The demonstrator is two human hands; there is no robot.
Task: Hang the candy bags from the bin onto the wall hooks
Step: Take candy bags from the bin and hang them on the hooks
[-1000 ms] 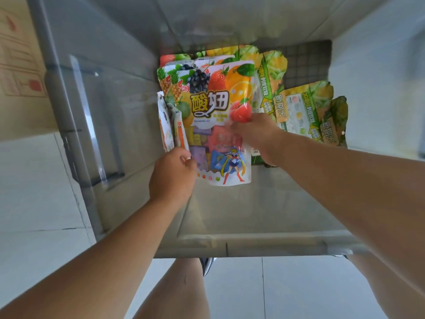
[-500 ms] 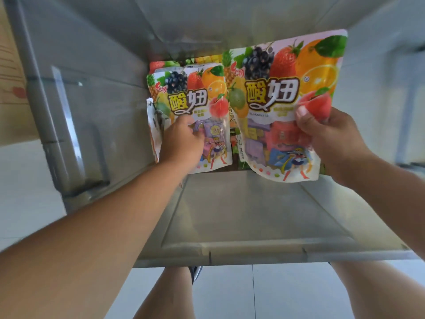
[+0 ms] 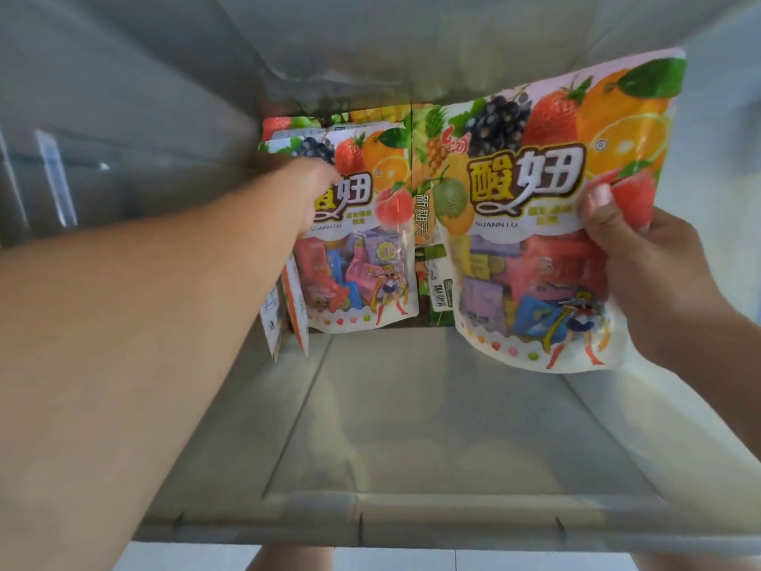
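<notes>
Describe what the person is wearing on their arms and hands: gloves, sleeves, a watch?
Left hand and right hand are bare: no gloves, rings or watch visible. The left arm and right arm are uncovered to the frame edge, with no sleeve showing. The left hand is motion-blurred, so small details there are unclear.

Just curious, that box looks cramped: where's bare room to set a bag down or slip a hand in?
The bin floor is bare from the near rim up to the stacked candy bags. The far end is crowded: the stack, the left hand on it, and the held bag in the right hand.
</notes>
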